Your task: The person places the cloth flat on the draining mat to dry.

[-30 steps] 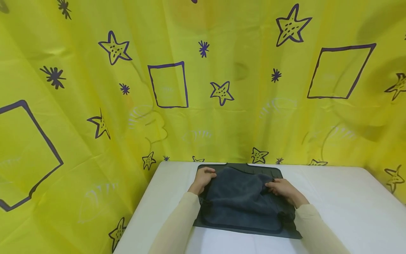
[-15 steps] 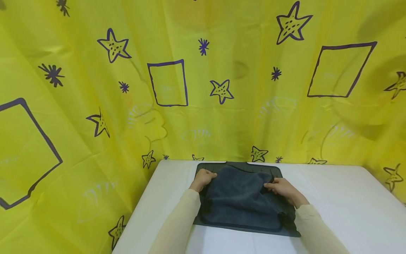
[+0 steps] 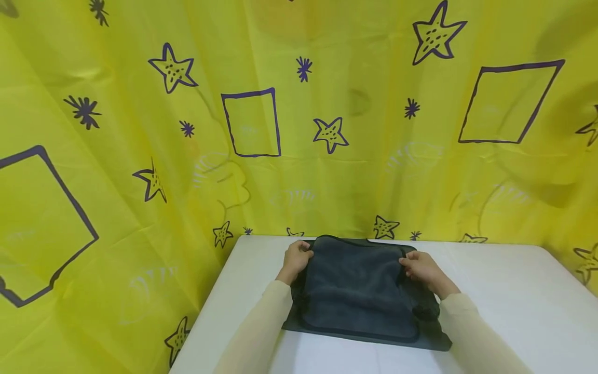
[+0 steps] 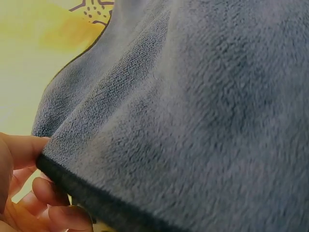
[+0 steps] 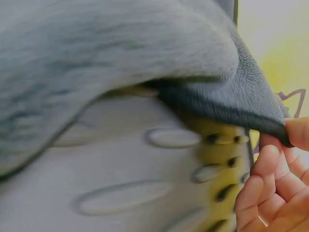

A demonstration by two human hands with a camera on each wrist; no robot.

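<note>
A dark grey-blue plush towel with black edging is spread over a dark flat board on the table. My left hand pinches the towel's left edge near the far end; in the left wrist view, thumb and fingers of this hand grip its black border. On the opposite side my right hand pinches the towel's edge, and the right wrist view has that hand holding a corner. Part of the towel is raised there, with a pale surface with oval slots below it.
The white table extends on both sides of the board. Behind and to the left hangs a yellow curtain printed with stars and outlined quadrilaterals. It meets the table's far edge.
Both hands have drawn the towel's far edge up and outward. The right hand has moved slightly right and away. Folds have flattened, and the towel now covers more of the board's far end.
</note>
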